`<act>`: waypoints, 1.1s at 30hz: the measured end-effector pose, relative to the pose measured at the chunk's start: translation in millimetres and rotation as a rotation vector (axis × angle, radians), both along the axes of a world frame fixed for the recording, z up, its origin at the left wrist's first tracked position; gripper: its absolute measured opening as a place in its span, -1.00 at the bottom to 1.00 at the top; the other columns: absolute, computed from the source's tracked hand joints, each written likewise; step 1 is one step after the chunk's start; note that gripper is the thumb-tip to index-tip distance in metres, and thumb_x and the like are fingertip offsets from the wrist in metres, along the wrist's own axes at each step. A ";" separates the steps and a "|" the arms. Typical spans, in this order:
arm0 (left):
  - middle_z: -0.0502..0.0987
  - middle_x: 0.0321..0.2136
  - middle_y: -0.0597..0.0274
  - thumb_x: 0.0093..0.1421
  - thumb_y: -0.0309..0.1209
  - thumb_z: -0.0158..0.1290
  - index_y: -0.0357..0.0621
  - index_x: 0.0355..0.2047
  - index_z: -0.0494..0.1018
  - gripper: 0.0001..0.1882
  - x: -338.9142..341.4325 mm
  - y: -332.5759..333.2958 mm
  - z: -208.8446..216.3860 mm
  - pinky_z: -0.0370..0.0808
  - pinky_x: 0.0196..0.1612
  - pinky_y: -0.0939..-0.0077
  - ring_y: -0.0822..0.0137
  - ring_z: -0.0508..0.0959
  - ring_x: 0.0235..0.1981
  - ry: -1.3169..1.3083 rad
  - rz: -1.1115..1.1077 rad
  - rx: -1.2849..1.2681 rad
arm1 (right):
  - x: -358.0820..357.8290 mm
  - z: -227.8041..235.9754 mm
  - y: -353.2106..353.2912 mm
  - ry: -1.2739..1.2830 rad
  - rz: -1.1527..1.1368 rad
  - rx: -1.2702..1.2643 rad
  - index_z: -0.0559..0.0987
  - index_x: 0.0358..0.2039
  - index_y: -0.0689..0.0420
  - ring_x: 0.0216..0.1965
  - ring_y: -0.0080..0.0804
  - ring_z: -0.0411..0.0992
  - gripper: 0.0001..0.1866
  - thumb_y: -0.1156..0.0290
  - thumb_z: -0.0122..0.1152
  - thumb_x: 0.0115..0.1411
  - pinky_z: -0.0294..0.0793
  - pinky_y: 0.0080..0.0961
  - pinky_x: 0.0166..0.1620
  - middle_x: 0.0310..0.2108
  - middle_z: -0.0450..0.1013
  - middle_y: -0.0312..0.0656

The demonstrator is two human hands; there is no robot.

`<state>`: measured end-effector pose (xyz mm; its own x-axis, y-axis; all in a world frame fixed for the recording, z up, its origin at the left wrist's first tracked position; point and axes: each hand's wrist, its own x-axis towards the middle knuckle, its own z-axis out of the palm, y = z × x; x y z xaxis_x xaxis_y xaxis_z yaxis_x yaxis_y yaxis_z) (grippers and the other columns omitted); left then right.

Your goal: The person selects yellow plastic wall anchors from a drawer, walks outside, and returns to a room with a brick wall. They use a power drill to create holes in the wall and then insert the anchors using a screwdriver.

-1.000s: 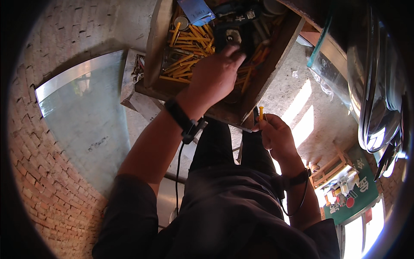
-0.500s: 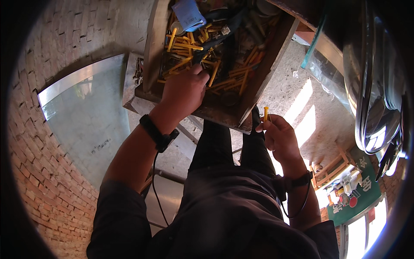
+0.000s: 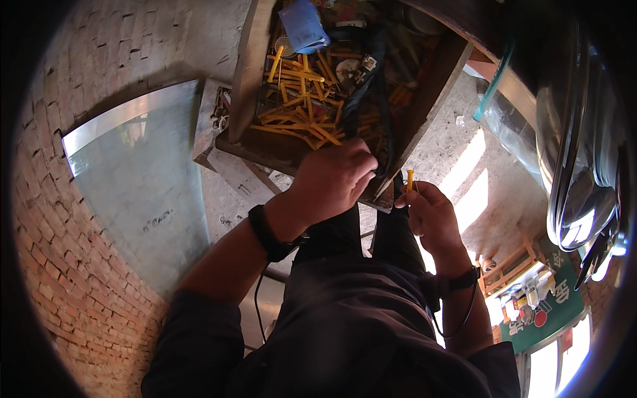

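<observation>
A wooden drawer (image 3: 249, 73) holds many yellow plastic wall plugs (image 3: 292, 119), loosely heaped toward its left side. My left hand (image 3: 335, 176) is over the drawer's front edge near the right corner, fingers curled together; what they hold, if anything, is hidden. Just beyond those fingers, a black strap (image 3: 371, 83) lies across the drawer's contents. Lower right, outside the drawer, my right hand (image 3: 428, 209) pinches a single yellow wall plug (image 3: 411, 179) upright between thumb and fingers. A thin sliver shows beside that plug, too small to name.
A blue packet (image 3: 303, 26) lies at the drawer's far left. Leaning on the brick wall (image 3: 86, 265) is a glass sheet (image 3: 133, 192). Glass and shiny round-edged panes (image 3: 577, 146) stand on the right. A wooden rack (image 3: 514, 268) sits lower right.
My left hand has moved right and nearer, out of the plug heap to the front corner. The black strap has shifted toward the near right, covering plugs there. My right hand keeps its plug.
</observation>
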<state>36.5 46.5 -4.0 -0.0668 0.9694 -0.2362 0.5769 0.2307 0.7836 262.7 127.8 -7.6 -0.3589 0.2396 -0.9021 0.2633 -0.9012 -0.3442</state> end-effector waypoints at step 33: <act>0.48 -0.04 0.07 0.04 -0.59 0.01 -0.11 0.01 0.40 -0.54 -19.8 61.9 -53.0 0.59 -0.23 0.31 0.06 0.58 -0.22 0.311 0.140 -0.336 | -19.5 -7.3 3.7 -0.044 0.136 -0.049 0.45 -0.18 0.25 -0.78 -0.76 0.12 -0.85 0.46 0.01 0.31 0.03 -0.79 -0.74 -0.40 0.54 -0.13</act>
